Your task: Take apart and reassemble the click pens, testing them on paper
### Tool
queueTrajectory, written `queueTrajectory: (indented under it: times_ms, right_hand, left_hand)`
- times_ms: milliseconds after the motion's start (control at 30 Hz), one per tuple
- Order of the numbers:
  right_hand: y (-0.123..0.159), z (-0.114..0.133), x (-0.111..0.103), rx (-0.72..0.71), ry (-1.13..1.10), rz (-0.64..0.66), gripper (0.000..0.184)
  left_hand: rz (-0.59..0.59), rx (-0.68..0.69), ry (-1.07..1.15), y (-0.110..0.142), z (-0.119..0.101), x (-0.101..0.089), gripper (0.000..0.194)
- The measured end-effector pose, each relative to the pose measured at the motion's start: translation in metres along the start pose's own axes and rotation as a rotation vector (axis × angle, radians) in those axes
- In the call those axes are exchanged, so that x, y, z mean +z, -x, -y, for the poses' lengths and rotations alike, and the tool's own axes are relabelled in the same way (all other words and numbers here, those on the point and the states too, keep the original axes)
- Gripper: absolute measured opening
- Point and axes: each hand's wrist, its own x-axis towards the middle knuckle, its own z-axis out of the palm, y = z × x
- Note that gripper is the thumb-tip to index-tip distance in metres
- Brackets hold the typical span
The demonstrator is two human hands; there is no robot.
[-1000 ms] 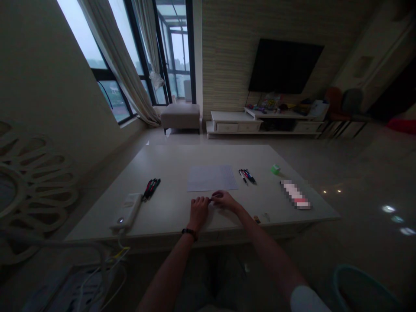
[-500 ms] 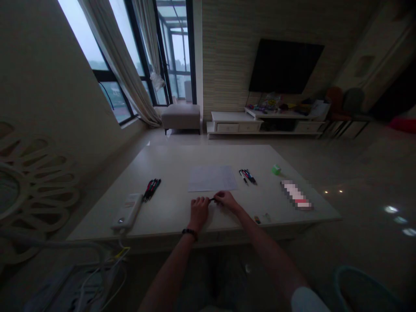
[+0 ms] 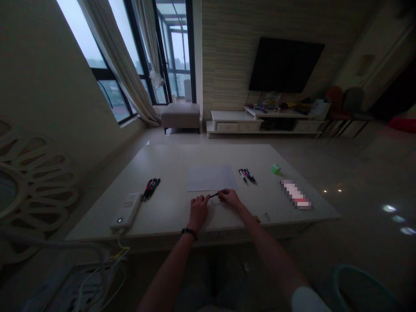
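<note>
A thin dark pen [image 3: 213,195] spans the gap between my hands, just above the near part of the white table [image 3: 172,216]. My left hand [image 3: 199,208] is closed on its left end, and my right hand [image 3: 229,197] pinches its right end. Fingers hide both ends of the pen. Beyond my hands lies a sheet of white paper [image 3: 211,177]. Several pens [image 3: 248,176] rest to the right of the sheet, and another bunch of pens [image 3: 151,189] lies at the left.
A white power strip [image 3: 127,212] with a cable sits at the table's left. On the right are a small green object [image 3: 276,169] and a blurred-out flat item [image 3: 296,195]. My right forearm partly covers a small item [image 3: 257,219] near the front edge, beside a clear one [image 3: 266,216].
My right hand has shifted slightly right and away from me, so more of the pen shows between the hands. My left hand has hardly moved.
</note>
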Motion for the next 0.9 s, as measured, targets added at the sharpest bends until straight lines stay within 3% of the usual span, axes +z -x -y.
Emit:
queueTrajectory:
  times_ms: [133, 400, 533, 633, 767, 900]
  right_hand:
    - [0.000, 0.000, 0.000, -0.065, 0.155, 0.019, 0.043]
    - [0.004, 0.000, -0.002, -0.078, 0.204, 0.145, 0.041]
    - [-0.002, 0.001, -0.016, -0.087, 0.256, 0.009, 0.038]
    - [-0.008, 0.002, -0.023, -0.182, 0.348, -0.105, 0.033]
    - [-0.013, 0.000, -0.019, -0.243, 0.484, -0.085, 0.025]
    - [-0.013, -0.002, -0.017, -0.238, 0.557, -0.062, 0.044]
  left_hand:
    - [0.014, 0.009, 0.012, -0.001, -0.002, -0.003, 0.030]
    - [0.021, -0.012, 0.008, -0.001, -0.004, -0.004, 0.021]
    - [0.016, -0.026, 0.002, 0.000, -0.002, -0.002, 0.020]
    - [0.007, -0.045, -0.006, 0.000, -0.002, -0.001, 0.019]
    - [0.001, -0.042, -0.001, 0.000, -0.002, -0.001, 0.019]
    - [0.021, -0.034, 0.005, 0.000, 0.000, 0.000, 0.019]
